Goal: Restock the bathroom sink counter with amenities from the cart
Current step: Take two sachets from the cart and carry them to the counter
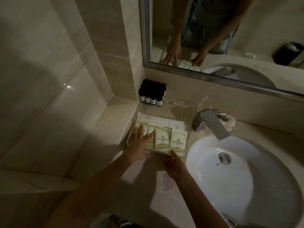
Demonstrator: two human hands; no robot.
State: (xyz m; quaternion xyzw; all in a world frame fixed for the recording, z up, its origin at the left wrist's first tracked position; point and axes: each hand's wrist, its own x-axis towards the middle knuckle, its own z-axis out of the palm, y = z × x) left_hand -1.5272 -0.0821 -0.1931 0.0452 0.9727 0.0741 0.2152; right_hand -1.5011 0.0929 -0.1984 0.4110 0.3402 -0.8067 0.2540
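Observation:
A clear plastic tray (189, 112) sits on the beige counter left of the sink. Several cream amenity packets (178, 141) stand in a row along its front, with longer flat packets (166, 122) lying behind them. My left hand (139, 143) lies flat with straight fingers on the leftmost packets. At the tray's front edge my right hand (175, 164) touches the rim, its thumb reaching up to the bottom of the right packet. How the other fingers lie is hidden.
Several small dark bottles (152, 94) with white labels stand in the back corner against the wall. A chrome faucet (210, 123) overhangs the white basin (238, 178) on the right. The mirror (230, 38) above reflects both hands. A raised ledge (113, 127) borders the tray's left.

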